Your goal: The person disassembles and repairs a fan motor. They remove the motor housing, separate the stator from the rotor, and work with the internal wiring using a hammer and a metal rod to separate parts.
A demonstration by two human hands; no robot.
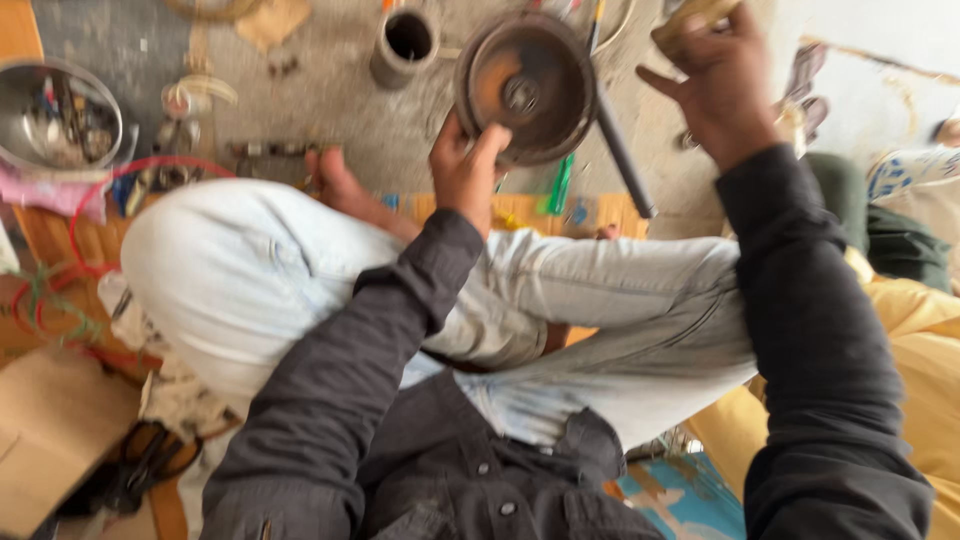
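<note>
Meanwhile left hand (465,165) grips a rusty round drum (525,85), right hand (715,85) clutches something unclear, steel bowl (20,95) holds small parts.

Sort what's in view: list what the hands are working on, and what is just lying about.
In hand:
left hand grips the rusty round metal drum
right hand holds a wooden handle

Lying about:
steel bowl of small parts
grey metal cylinder
green tool
red wire loop

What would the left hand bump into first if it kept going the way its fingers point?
The left hand points up the picture and already grips the rim of the rusty round metal disc. That disc comes first. Past it, likely the grey metal cylinder on the floor, though depth is unclear.
</note>
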